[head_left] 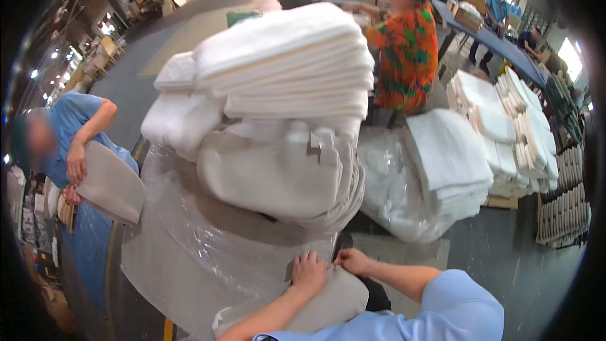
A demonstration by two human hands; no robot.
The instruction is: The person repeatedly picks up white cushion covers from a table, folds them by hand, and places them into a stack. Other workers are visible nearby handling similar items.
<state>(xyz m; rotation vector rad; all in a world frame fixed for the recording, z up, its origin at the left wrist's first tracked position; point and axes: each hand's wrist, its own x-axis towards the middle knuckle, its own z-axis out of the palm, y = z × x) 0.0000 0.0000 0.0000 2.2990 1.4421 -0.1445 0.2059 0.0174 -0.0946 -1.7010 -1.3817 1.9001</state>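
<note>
My left hand (309,273) lies palm down, fingers spread, on a grey padded cover (328,303) at the bottom centre. My right hand (349,259) pinches the cover's upper edge with thumb and fingers, just right of the left hand. Right in front of my hands rises a tall stack of folded white foam pads (297,57) over a bundle of grey covers (271,180), all resting on crinkled clear plastic sheeting (189,246).
At the left a person in blue holds a grey cover (110,183). A person in an orange patterned shirt (404,50) stands behind the stack. Piles of white pads (505,132) and a plastic-wrapped bundle (391,196) fill the right. A blue table (505,47) runs along the far right.
</note>
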